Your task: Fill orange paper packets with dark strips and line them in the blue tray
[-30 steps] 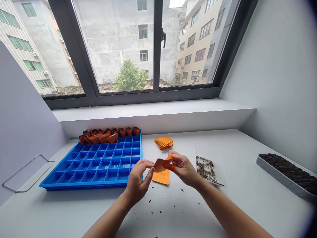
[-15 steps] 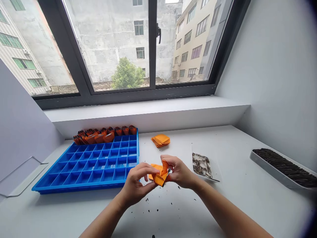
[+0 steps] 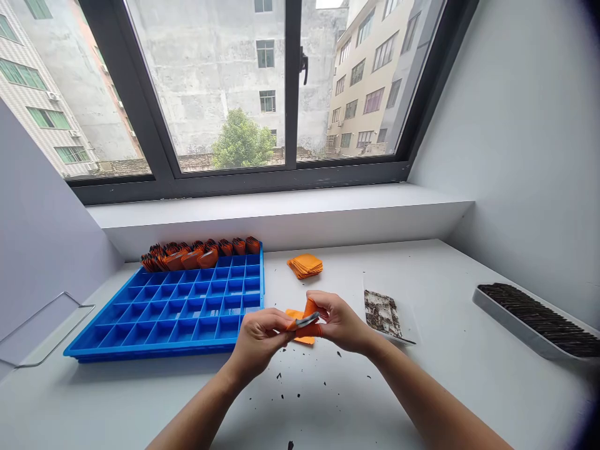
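From head height, the only view is looking forward and down across the white tabletop (image 3: 450,353), with left hand (image 3: 260,339) and right hand (image 3: 344,322) nearby, toward the far dark-framed window (image 3: 291,112).

The blue tray (image 3: 140,354) looks like smooth, slightly glossy plastic. The brown-orange pieces (image 3: 207,259) along its back edge have a shiny finish. The stacked orange squares (image 3: 306,265) look matt and smooth, while the held piece (image 3: 307,320) shows a glossy greyish strip. The counter (image 3: 356,400) is smooth with a soft sheen; the speckled slab (image 3: 383,312) looks rough and crusted.
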A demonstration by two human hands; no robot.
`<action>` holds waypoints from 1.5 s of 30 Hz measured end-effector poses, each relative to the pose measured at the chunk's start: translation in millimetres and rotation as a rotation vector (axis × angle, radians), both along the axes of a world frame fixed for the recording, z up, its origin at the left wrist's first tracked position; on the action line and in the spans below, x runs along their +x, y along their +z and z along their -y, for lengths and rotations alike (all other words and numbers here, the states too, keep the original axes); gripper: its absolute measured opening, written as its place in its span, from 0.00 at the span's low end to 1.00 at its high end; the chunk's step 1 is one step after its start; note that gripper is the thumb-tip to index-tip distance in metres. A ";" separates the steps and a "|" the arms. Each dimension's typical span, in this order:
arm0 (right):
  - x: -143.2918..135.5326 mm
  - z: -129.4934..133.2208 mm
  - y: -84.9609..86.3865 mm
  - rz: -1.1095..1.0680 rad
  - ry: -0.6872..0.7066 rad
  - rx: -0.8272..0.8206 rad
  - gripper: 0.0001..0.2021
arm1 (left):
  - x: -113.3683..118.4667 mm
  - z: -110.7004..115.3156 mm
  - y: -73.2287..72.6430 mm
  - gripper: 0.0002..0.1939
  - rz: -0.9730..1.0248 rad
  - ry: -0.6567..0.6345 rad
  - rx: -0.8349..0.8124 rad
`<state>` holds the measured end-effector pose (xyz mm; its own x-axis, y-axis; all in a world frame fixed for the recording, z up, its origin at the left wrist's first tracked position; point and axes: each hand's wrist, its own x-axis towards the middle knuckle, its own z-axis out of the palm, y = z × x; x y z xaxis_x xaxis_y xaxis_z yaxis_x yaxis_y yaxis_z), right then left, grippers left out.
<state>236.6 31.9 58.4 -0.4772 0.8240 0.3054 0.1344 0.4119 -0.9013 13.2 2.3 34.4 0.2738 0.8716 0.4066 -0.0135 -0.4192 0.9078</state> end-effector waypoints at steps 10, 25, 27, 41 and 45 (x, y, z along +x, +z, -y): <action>82.5 -2.5 34.4 0.346 -0.309 -0.014 0.24 | -1.9 -0.7 1.8 0.04 0.011 0.083 0.033; 151.0 -9.2 1.1 1.110 -0.457 -0.146 0.18 | -3.1 -0.7 1.2 0.08 -0.007 0.152 0.102; 148.2 -11.6 0.7 1.098 -0.456 -0.139 0.16 | -3.8 -1.1 1.3 0.08 -0.007 0.167 0.111; 159.4 -33.9 33.2 1.121 -0.324 -0.232 0.15 | -6.2 -2.0 3.9 0.09 -0.002 0.263 0.104; 149.0 -44.8 68.9 1.229 -0.443 -0.174 0.11 | -6.8 -3.6 3.1 0.11 0.067 0.275 -0.007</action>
